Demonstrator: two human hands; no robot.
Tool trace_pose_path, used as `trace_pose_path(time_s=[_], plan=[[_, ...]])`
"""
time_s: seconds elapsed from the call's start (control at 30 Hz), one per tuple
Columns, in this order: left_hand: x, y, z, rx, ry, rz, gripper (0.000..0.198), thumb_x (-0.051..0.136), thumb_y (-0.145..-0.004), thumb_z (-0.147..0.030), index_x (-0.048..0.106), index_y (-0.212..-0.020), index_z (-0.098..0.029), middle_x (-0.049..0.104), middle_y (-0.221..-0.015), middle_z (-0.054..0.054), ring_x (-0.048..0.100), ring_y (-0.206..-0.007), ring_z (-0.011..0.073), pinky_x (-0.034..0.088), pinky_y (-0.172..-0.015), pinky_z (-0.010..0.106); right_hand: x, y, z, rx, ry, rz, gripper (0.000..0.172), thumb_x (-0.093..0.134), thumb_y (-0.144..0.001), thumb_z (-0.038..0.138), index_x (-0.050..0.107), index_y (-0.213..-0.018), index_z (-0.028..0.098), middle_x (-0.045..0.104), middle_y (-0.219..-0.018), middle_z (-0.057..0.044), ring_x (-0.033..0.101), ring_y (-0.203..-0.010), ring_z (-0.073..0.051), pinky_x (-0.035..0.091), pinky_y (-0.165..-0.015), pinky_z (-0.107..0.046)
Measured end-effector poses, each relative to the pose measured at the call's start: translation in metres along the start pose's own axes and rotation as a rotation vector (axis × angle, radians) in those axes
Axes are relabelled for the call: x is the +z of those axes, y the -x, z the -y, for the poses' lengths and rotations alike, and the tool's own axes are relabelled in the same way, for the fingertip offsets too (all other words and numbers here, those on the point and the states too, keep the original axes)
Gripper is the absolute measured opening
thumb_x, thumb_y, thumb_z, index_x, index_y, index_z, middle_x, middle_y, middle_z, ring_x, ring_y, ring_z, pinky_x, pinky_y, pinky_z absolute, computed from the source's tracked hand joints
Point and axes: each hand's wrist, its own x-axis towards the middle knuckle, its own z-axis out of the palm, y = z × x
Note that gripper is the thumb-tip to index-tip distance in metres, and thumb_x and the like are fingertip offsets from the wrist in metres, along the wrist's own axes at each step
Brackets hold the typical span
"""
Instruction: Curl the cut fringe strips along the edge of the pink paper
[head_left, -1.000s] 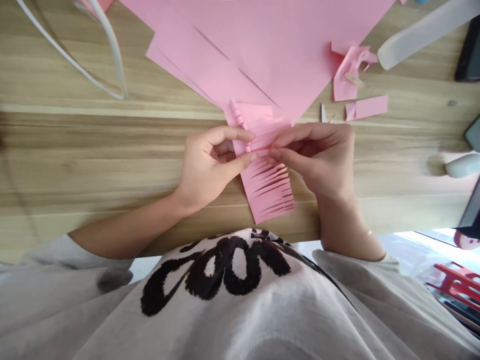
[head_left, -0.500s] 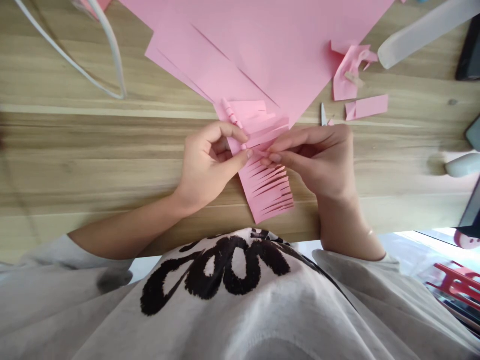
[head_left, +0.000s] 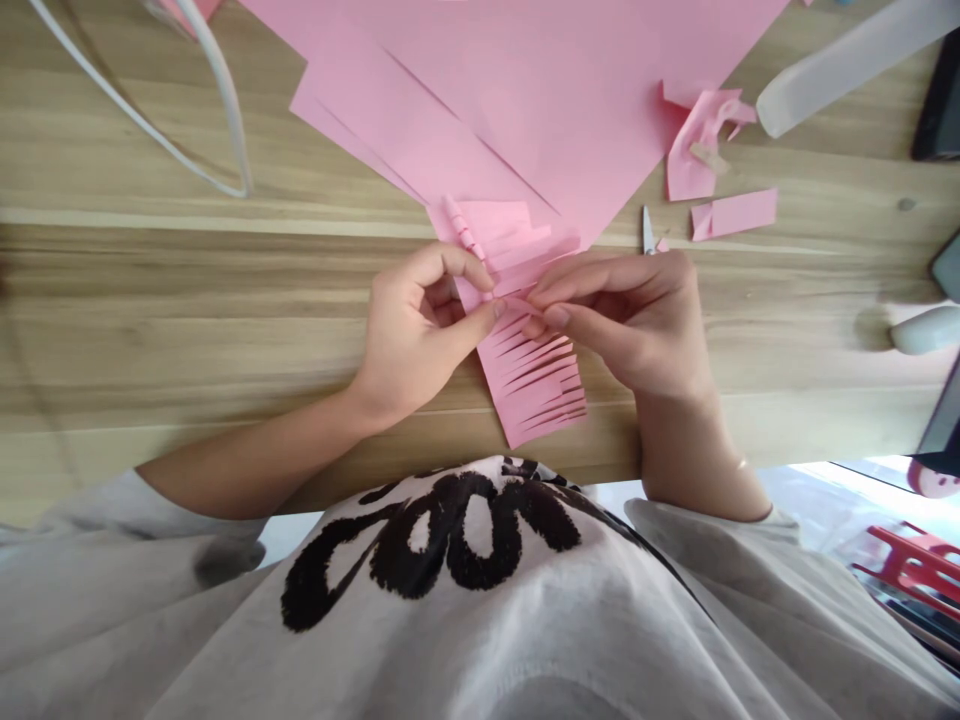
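Note:
A pink paper strip [head_left: 536, 380] cut into a fringe of thin slits lies on the wooden table [head_left: 150, 300], running from my hands toward my chest. My left hand [head_left: 416, 325] pinches its left edge between thumb and forefinger. My right hand [head_left: 630, 320] pinches one of the fringe slivers near the middle, fingertips almost touching those of the left hand. The strip's far end [head_left: 469, 225] shows small curled rolls along its edge.
Large pink sheets [head_left: 540, 90] with long cuts lie beyond my hands. Pink scraps [head_left: 705, 140] and a small offcut [head_left: 739, 212] sit at the right. Scissor tips [head_left: 648, 230] peek out behind my right hand. A white cable [head_left: 217, 90] loops at the upper left.
My right hand's fingertips have slid a little to the left along the fringe, and the strip's far end has shifted slightly left and away. The left hand has held its place.

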Motion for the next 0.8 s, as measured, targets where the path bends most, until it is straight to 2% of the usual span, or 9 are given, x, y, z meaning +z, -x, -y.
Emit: trace_pose_path(time_s=[0.2, 0.37, 0.53, 0.63, 0.8], plan=[[-0.0004, 0.0008, -0.0014, -0.016, -0.021, -0.002, 0.025, 0.089, -0.076, -0.038, 0.070, -0.082, -0.022, 0.066, -0.076, -0.001, 0.056, -0.063, 0.0085, 0.043, -0.050, 0.023, -0.0002, 0.0004, -0.0020, -0.004, 0.011, -0.011, 0.017, 0.082, -0.079, 0.015, 0.083, -0.091, 0.026, 0.079, -0.086, 0.002, 0.074, -0.076, -0.012, 0.064, -0.067, -0.025], [0.0001, 0.0007, -0.0008, -0.001, -0.026, -0.009, 0.019, 0.087, -0.076, -0.026, 0.070, -0.081, -0.022, 0.065, -0.073, -0.001, 0.057, -0.063, 0.0089, 0.043, -0.050, 0.022, 0.0000, 0.0005, -0.0041, -0.032, 0.071, -0.005, 0.023, 0.085, -0.074, 0.011, 0.083, -0.091, 0.026, 0.080, -0.092, 0.001, 0.074, -0.086, -0.013, 0.064, -0.073, -0.025], [-0.0005, 0.0006, -0.0015, -0.008, -0.022, -0.009, 0.017, 0.083, -0.074, -0.013, 0.070, -0.081, -0.021, 0.068, -0.077, -0.001, 0.056, -0.063, 0.0082, 0.042, -0.050, 0.021, 0.0029, 0.0010, -0.0060, -0.047, 0.087, -0.003, 0.019, 0.083, -0.074, 0.007, 0.081, -0.084, 0.023, 0.080, -0.087, 0.000, 0.074, -0.084, -0.014, 0.064, -0.076, -0.028], [-0.0011, 0.0004, -0.0019, 0.000, -0.018, 0.003, 0.019, 0.081, -0.073, -0.007, 0.070, -0.082, -0.021, 0.068, -0.078, -0.002, 0.056, -0.062, 0.0069, 0.045, -0.052, 0.020, 0.0041, 0.0012, -0.0070, -0.038, 0.084, -0.053, 0.019, 0.082, -0.074, 0.005, 0.081, -0.082, 0.022, 0.080, -0.084, 0.001, 0.074, -0.081, -0.012, 0.063, -0.075, -0.026], [-0.0001, 0.0011, 0.0001, 0.020, -0.027, -0.005, 0.017, 0.084, -0.076, -0.018, 0.069, -0.082, -0.022, 0.068, -0.078, -0.002, 0.056, -0.065, 0.0084, 0.047, -0.056, 0.022, 0.0042, 0.0021, -0.0075, -0.050, 0.141, -0.146, 0.024, 0.079, -0.076, 0.004, 0.083, -0.085, 0.026, 0.081, -0.085, 0.003, 0.074, -0.082, -0.013, 0.062, -0.076, -0.027]])
